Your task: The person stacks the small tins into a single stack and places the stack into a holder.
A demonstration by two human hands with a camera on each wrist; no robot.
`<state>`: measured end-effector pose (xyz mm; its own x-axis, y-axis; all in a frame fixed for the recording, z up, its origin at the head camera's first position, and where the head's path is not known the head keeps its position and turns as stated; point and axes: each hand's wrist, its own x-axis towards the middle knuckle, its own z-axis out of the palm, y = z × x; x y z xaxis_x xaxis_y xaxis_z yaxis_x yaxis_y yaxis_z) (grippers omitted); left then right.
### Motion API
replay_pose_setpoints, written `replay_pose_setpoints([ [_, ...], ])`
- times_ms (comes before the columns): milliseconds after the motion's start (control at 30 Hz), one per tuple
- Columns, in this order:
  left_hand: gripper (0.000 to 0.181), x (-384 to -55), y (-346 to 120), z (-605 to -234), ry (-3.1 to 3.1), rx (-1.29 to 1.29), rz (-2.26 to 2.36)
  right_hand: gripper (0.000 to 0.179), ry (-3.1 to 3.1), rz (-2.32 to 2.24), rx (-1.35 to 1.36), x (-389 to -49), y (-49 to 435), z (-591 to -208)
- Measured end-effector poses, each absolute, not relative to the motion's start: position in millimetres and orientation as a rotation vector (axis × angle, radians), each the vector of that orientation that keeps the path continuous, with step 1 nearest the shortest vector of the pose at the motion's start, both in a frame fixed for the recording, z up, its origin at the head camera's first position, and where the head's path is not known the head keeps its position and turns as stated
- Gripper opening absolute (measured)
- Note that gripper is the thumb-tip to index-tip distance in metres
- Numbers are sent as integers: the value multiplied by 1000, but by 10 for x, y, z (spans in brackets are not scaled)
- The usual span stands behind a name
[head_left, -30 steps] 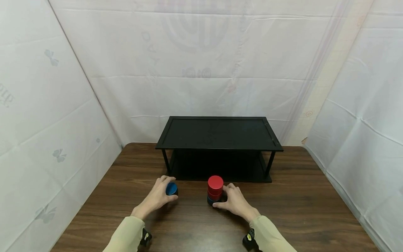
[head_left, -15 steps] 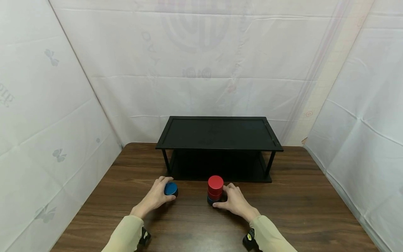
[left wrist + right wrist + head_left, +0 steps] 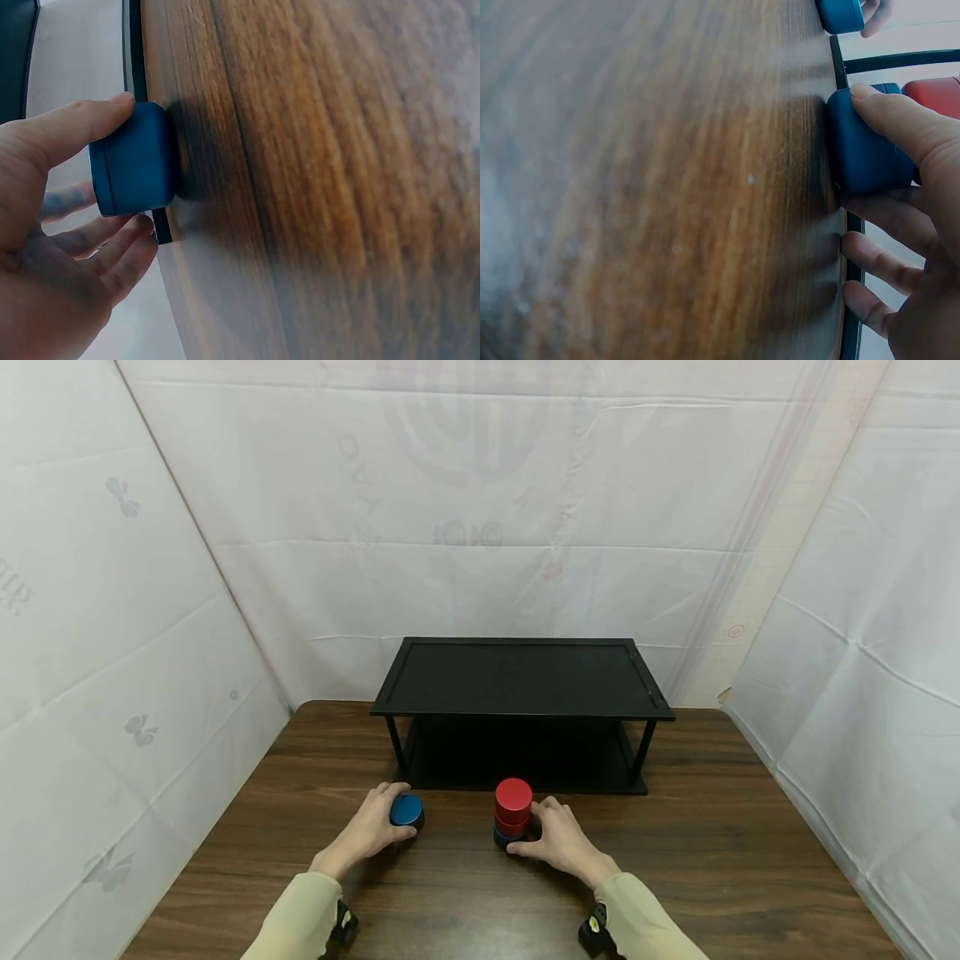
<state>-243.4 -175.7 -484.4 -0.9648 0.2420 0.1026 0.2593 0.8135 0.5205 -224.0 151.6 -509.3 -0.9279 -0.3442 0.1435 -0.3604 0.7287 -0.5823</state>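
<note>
A small round blue tin (image 3: pixel 407 810) with a lid stands on the table, left of centre. My left hand (image 3: pixel 365 827) curves round it, thumb on the near side and fingers on the far side. In the left wrist view the thumb tip meets the edge of this blue tin (image 3: pixel 139 161), its base on the wood. Right of centre a red tin (image 3: pixel 513 802) is stacked on a second blue tin (image 3: pixel 866 142). My right hand (image 3: pixel 558 843) holds that lower tin from the right, thumb in front. The red tin above is untouched.
Behind the tins stands a black two-tier rack (image 3: pixel 525 681), its lower shelf close to the table surface. Brown wood-grain table (image 3: pixel 465 893) extends round both hands. White sheets (image 3: pixel 480 485) hang behind and at both sides.
My left hand has drawn slightly to the left, showing more of the left blue tin's lid. The right hand and the stack have stayed put.
</note>
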Motion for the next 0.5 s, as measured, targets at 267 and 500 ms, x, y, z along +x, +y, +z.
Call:
replay_pose_setpoints([
  [267,69,-2417,-1775,-4873,-2977,-404,-881,57,-2879,971,593,-2243,1505,-5083],
  [500,70,-2403,-1775,-4888,-2991,-368,-894,58,-2902,974,585,-2236,1512,-5077],
])
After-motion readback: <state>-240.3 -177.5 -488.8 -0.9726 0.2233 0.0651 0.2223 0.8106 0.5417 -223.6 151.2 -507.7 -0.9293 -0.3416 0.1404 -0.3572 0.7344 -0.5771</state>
